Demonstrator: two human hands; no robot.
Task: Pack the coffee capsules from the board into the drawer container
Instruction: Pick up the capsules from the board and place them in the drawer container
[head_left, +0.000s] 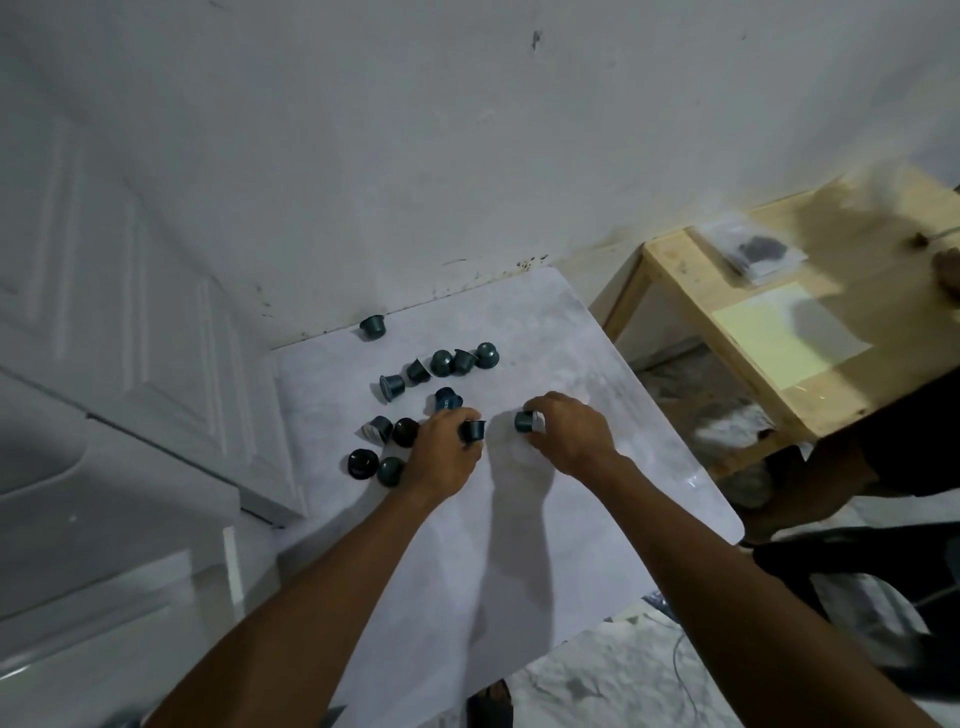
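Largest first: pale marbled board (519, 545), filling the middle of the view, far edge butted against a white wall (467, 156). To its left, panelled white door (130, 312); to its right, well apart from the work, wooden table (779, 364) with a clear packet (753, 250) on top. No drawer container plainly in view, whereabouts impossible to tell. Over the middle of the board, both bare arms stretched forward. Left hand (447, 457) curled, fingertips pinching one dark capsule (472, 430), on the board or just above it, cannot tell which. Right hand (569, 436) curled likewise, thumb and fingers gripping a second capsule (525, 421) just beside the first. Around and beyond the left hand, ten or so loose capsules (441, 362) scattered on the board, some upright, some tipped on their sides, several touching. Smallest item of note: one stray capsule (373, 326) alone at the far edge, right by the wall. Judged as the picking step, early in the task, most of the stock not yet packed. Next move, probably: lift both pinched capsules clear, carry them to the container, set them in, then back for the rest. Calls for a firm but gentle pinch, being small, smooth and apt to roll, and for care beside the close neighbours near the left hand, easily knocked off the board.
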